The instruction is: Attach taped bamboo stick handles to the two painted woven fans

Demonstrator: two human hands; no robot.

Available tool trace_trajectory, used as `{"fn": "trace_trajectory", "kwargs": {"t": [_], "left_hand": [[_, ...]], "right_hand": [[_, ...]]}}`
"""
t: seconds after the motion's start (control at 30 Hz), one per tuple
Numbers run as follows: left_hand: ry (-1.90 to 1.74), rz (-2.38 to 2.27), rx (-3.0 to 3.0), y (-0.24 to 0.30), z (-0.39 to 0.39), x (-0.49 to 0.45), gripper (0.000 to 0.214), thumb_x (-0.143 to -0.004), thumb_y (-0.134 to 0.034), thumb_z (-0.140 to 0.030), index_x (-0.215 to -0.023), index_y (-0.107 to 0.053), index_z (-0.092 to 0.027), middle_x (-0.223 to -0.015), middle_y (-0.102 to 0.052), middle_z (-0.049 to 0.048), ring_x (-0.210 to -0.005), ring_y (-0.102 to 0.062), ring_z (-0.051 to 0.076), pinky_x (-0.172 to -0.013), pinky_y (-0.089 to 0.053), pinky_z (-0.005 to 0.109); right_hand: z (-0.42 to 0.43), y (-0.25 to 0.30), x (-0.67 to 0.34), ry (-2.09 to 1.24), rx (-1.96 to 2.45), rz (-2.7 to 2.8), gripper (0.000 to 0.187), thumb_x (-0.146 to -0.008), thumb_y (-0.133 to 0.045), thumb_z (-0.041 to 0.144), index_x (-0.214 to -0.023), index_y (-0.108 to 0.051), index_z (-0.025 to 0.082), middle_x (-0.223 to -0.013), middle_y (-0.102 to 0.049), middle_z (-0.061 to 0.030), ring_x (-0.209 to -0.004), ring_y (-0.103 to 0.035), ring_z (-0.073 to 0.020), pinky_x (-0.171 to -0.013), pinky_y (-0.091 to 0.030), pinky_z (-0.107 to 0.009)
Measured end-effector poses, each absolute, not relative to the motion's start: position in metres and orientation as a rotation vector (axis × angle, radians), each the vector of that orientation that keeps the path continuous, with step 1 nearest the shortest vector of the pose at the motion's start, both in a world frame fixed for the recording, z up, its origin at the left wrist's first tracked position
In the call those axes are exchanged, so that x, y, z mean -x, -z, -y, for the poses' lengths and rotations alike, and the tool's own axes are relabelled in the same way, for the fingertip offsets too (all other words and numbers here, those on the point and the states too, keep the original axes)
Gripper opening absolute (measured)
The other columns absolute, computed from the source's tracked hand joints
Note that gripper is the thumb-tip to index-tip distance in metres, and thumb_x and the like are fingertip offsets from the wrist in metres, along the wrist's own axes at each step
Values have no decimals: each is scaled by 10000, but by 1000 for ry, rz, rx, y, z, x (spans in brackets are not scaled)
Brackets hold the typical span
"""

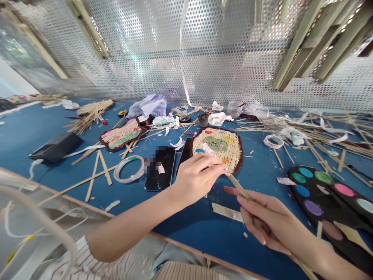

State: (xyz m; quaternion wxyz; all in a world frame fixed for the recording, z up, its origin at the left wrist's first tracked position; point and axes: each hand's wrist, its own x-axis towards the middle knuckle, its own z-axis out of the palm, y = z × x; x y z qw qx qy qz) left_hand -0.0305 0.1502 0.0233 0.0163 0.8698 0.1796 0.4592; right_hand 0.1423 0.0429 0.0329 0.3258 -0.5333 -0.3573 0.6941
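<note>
Left hand (pixel 198 177), closed in a pinch on a narrow white paper strip with pink spots (pixel 210 154), its lower end hidden behind the fingertips. Directly beneath, a round woven bamboo mat with dark red-brown edging and patches of paint (pixel 224 144), lying flat on a blue workbench (pixel 198 229), its near edge partly covered by the hand. Contact between strip and mat hard to make out.

Right hand (pixel 264 221), curled firmly around a thin pale bamboo stick (pixel 240 188), the upper end just beside the left fingertips, the lower end cut off by the frame's bottom edge.

Left of the mat, a black smartphone with a pixelated, blurred patch (pixel 164 171), a second dark phone (pixel 183 151) half tucked under the mat's edge, and a white tape roll (pixel 128 169). Right of the hands, a black round paint palette with coloured pans (pixel 323 198), cut off by the frame's right edge. Farther back, a smaller woven panel with painted patches (pixel 121 134), a loose bundle of bamboo strips (pixel 93 112), and a perforated metal sheet (pixel 186 46) rising behind the bench.
</note>
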Motion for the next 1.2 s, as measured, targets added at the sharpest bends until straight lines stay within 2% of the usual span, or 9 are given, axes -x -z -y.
{"fn": "trace_trajectory", "kwargs": {"t": [0.17,0.33,0.5,0.7,0.8,0.97,1.1,1.2], "left_hand": [[-1437,-485,-2886,-24,-147,31,161,-838,-597,-133,-966,-679,-189,-825,-711,40,-817,-653,167,-734,-553,280],[-1461,-461,-3078,-26,-143,31,107,-838,-595,-113,-893,-666,-171,-830,-714,8,-827,-662,148,-742,-557,252],[-1469,-317,-3267,-25,-143,30,97,-799,-649,-114,-887,-662,-75,-874,-718,43,-840,-659,176,-693,-566,262],[-1274,-289,-3409,-26,-143,33,119,-870,-551,-127,-898,-656,-77,-911,-712,59,-869,-647,180,-698,-568,276],[-1271,-231,-3416,-26,-144,33,116,-860,-562,-119,-894,-654,-57,-908,-709,70,-862,-648,192,-687,-564,279],[-1446,-288,-3256,-25,-147,30,47,-825,-604,-101,-865,-626,-91,-850,-690,52,-829,-634,176,-719,-565,273],[-1450,-460,-2909,-25,-148,27,100,-825,-570,-47,-897,-587,-115,-825,-664,47,-806,-617,140,-765,-554,266],[-1485,-566,-2575,-27,-147,27,86,-853,-550,-81,-872,-572,-161,-840,-645,29,-828,-612,127,-772,-540,265]], "right_hand": [[-40,-34,-135,-1688,1514,1019,659,-873,-464,467,-1382,-387,56,-417,-489,64,-287,-286,-30,-307,-184,-149],[-38,-30,-133,-1633,1520,1081,698,-852,-453,506,-1392,-379,71,-408,-461,75,-297,-292,-47,-323,-208,-176],[-36,-27,-134,-1615,1569,1124,648,-880,-412,496,-1396,-362,108,-416,-438,88,-321,-286,-49,-324,-216,-160],[-37,-31,-133,-1656,1552,1114,607,-874,-409,484,-1339,-412,94,-406,-447,87,-300,-284,-40,-333,-248,-163],[-37,-36,-133,-1703,1550,1046,558,-879,-415,443,-1304,-438,81,-422,-463,78,-301,-278,-26,-318,-205,-138],[-40,-37,-138,-1892,1375,919,637,-831,-501,475,-1330,-426,87,-385,-455,93,-253,-196,-16,-248,-143,-120],[-42,-35,-142,-1891,1355,862,643,-862,-494,441,-1382,-391,76,-388,-473,78,-247,-234,-15,-255,-165,-107],[-41,-38,-143,-1861,1368,862,653,-877,-483,426,-1410,-363,68,-399,-480,71,-246,-245,-10,-258,-174,-103]]}}
